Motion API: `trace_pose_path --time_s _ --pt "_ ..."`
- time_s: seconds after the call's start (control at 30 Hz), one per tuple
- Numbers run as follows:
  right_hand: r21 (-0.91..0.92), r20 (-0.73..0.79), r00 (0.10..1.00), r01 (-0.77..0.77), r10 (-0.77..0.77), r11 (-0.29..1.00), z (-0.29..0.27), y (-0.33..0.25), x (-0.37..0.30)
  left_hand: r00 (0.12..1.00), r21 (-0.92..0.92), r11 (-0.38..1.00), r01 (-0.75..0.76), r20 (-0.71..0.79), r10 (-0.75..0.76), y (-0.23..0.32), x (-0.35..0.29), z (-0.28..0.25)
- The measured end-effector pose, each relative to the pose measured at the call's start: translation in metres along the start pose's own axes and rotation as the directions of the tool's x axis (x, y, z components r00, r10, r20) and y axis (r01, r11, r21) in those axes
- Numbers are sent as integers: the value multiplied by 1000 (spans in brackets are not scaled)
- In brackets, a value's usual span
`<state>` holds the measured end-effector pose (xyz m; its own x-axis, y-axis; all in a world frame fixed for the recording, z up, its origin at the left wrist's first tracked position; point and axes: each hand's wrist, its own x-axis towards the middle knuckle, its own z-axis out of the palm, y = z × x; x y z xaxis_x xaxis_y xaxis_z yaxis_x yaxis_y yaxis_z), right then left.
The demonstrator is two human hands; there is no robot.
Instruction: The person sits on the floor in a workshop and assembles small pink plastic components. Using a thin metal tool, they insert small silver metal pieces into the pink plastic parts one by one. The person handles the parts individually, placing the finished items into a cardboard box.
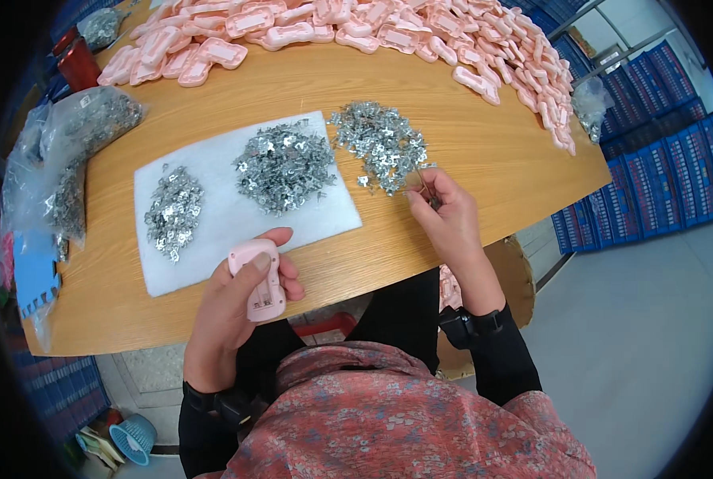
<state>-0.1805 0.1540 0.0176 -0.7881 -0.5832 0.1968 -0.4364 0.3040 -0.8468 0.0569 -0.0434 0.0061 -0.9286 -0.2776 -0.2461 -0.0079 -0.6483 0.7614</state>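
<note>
My left hand (pixel 246 286) is closed around a pale pink plastic housing (pixel 265 307) at the table's near edge, thumb across its face. A recess with small metal parts shows at the housing's lower end. My right hand (pixel 450 214) pinches a slim metal tool, which looks like tweezers (pixel 422 182), at the near edge of a loose heap of small silvery metal clips (pixel 382 144). Whether its tips grip a clip is too small to tell. Two more piles, a large clip pile (pixel 284 168) and a smaller clip pile (pixel 174 211), lie on a white foam sheet (pixel 221 255).
Many pink housings (pixel 476 82) are heaped along the far side of the wooden table (pixel 524 172). At the left are clear bags of metal parts (pixel 93 132) and a blue foam mat (pixel 35 271). Blue crates (pixel 651 180) are stacked at right; a blue basket (pixel 133 439) stands below left.
</note>
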Motion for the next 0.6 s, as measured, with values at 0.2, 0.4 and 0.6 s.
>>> trace_pose_path --time_s 0.2,0.4,0.6 --pt "-167 -16 998 60 -64 984 16 3 -2 999 -2 1000 -31 -19 31 -4 0 2" --pt "-352 1 981 183 -195 918 25 1 4 999 31 999 -33 8 33 -4 0 1" --pt "-75 12 1000 22 -21 997 5 4 -3 999 11 999 -53 9 53 -5 -1 1"
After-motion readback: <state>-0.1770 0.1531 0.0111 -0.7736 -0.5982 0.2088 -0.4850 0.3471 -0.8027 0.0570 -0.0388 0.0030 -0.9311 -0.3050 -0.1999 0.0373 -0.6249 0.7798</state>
